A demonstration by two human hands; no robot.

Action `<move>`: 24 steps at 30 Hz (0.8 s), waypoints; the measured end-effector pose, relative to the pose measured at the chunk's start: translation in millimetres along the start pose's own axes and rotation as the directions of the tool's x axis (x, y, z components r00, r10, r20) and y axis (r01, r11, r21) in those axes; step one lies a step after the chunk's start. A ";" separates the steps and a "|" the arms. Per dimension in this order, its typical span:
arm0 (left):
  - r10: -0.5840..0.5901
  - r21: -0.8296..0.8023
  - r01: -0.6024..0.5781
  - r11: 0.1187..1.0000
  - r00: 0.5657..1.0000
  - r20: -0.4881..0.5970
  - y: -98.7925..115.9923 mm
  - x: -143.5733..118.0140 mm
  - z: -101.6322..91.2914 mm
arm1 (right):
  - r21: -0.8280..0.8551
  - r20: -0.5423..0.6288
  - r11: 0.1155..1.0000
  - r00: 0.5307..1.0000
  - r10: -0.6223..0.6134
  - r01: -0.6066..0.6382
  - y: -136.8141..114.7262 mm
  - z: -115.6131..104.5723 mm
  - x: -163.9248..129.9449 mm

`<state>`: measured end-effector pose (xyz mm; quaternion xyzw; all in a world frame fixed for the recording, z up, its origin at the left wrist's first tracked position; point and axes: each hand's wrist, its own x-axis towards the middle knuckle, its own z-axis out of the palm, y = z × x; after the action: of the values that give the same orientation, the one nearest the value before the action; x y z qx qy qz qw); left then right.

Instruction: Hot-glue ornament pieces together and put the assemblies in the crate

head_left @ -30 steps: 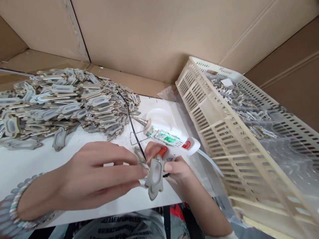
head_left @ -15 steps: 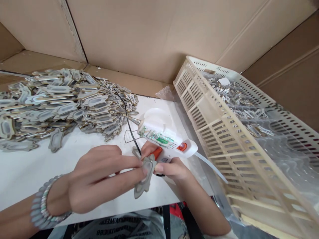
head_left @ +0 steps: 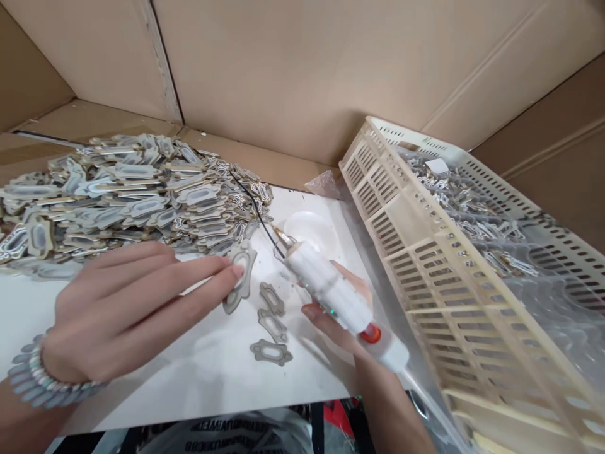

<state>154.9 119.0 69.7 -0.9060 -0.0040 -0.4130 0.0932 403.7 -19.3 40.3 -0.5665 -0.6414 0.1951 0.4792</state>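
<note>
Pressing grey piece (head_left: 240, 280) flat, left hand (head_left: 127, 309) fingers extended, right hand (head_left: 338, 309) gripping glue gun (head_left: 331, 293).

A heap of grey framed cut-outs (head_left: 127, 195) fills the bench's (head_left: 155, 391) far left corner – a black cord (head_left: 253, 205) runs over its right end. Along the right edge stands a cream slotted crate (head_left: 425, 265) holding small pieces in clear plastic – cardboard walls (head_left: 293, 69) behind

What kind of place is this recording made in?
Probably a small craft-assembly or piecework bench: a large heap of identical grey die-cut ornate pieces on a white tabletop, a white hot-glue gun in the right hand, a cream slotted plastic crate, cardboard walls.
</note>
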 end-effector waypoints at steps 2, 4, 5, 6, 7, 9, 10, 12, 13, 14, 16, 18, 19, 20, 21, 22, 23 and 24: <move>0.022 0.055 -0.021 0.998 1.000 -0.002 -4.6 -0.3 -0.9 | 0.009 -0.012 0.997 0.997 -0.079 0.079 -2.5 0.2 -0.1; 0.035 0.086 -0.034 0.996 0.999 -0.006 -6.2 1.1 -0.5 | 0.003 0.011 0.994 0.993 -0.114 0.114 -5.1 2.0 -0.6; 0.039 0.093 -0.039 0.995 0.999 -0.007 -6.3 1.9 -0.1 | 0.008 0.023 0.994 0.994 -0.111 0.110 -6.3 2.9 -0.7; 0.044 0.096 -0.043 0.994 0.999 -0.007 -6.3 2.6 0.4 | 0.013 0.032 0.995 0.994 -0.102 0.102 -7.3 3.7 -0.7; 0.043 0.096 -0.042 0.994 0.999 -0.009 -6.2 3.1 0.8 | 0.014 0.039 0.995 0.994 -0.097 0.097 -8.2 4.3 -0.5; 0.044 0.093 -0.043 0.995 0.999 -0.011 -6.0 3.4 1.3 | 0.006 0.049 0.995 0.994 -0.097 0.097 -9.1 4.8 0.3; 0.046 0.093 -0.044 0.995 0.999 -0.015 -5.9 3.4 1.3 | -0.001 0.052 0.995 0.993 -0.102 0.102 -9.3 4.8 0.8; 0.046 0.094 -0.044 0.995 0.999 -0.026 -5.6 3.2 1.2 | -0.015 0.059 0.994 0.993 -0.104 0.105 -9.3 4.6 1.5; 0.046 0.092 -0.044 0.995 0.999 -0.027 -5.3 3.1 1.0 | -0.022 0.061 0.995 0.993 -0.100 0.101 -9.4 4.5 1.7; 0.044 0.088 -0.042 0.995 0.999 -0.024 -5.1 3.0 0.7 | -0.027 0.063 0.995 0.994 -0.092 0.094 -9.4 4.5 1.8; 0.044 0.082 -0.042 0.996 0.999 -0.015 -4.7 2.9 0.4 | -0.032 0.062 0.996 0.995 -0.085 0.087 -9.4 4.8 1.4; 0.046 0.083 -0.045 0.996 0.999 -0.013 -4.5 3.0 0.4 | -0.035 0.053 0.995 0.994 -0.093 0.095 -8.9 5.1 0.9; 0.046 0.088 -0.044 0.995 0.999 -0.018 -4.4 3.0 0.6 | -0.039 0.050 0.994 0.994 -0.100 0.102 -8.5 5.3 0.7; 0.045 0.094 -0.043 0.995 0.999 -0.019 -4.4 3.0 0.8 | -0.046 0.047 0.993 0.993 -0.106 0.108 -8.1 5.4 0.6; 0.045 0.101 -0.043 0.994 0.999 -0.022 -4.4 2.9 1.0 | -0.054 0.046 0.992 0.993 -0.110 0.113 -7.6 5.5 0.6; 0.045 0.107 -0.043 0.993 0.999 -0.020 -4.4 2.8 1.3 | -0.060 0.047 0.992 0.993 -0.112 0.114 -7.2 5.5 0.7; 0.045 0.115 -0.043 0.992 0.999 -0.016 -4.3 2.5 1.5 | -0.063 0.049 0.991 0.993 -0.111 0.114 -7.0 5.4 0.8; 0.047 0.123 -0.045 0.991 0.999 -0.015 -4.2 2.2 1.7 | -0.064 0.048 0.991 0.993 -0.111 0.114 -7.0 5.4 1.0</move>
<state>157.2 123.4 70.9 -0.8946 -0.0075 -0.4178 0.1583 395.5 -18.8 43.8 -0.5406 -0.6889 0.1588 0.4561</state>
